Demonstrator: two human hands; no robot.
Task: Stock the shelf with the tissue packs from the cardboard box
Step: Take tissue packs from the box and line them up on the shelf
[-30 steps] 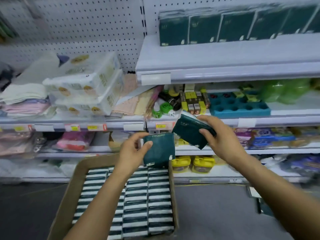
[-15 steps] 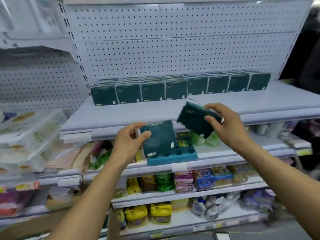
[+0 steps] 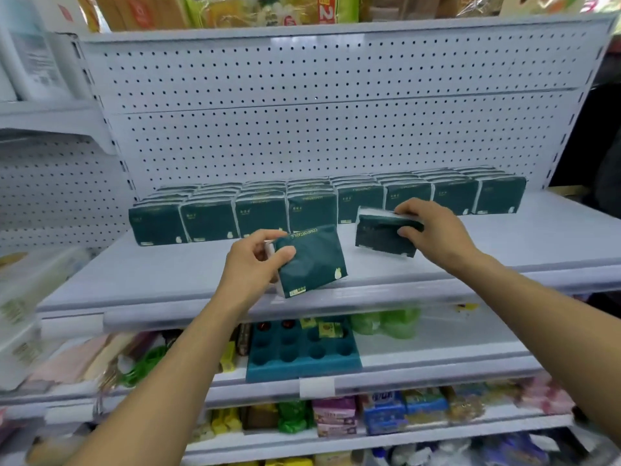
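Gripping one tissue pack in your left hand, your right hand grasps another pack above the shelf.

Two bare forearms, no sleeves in view; left hand, right hand, no rings

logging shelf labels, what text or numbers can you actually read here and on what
"COMFORTABLE": on the top edge of the tissue pack that the left hand holds.
"2": a large white numeral on a red package on the top shelf.
Small print on the row of stocked packs: too blurred to read.
Price tags on the shelf edges and the lower goods' labels: too blurred to read.
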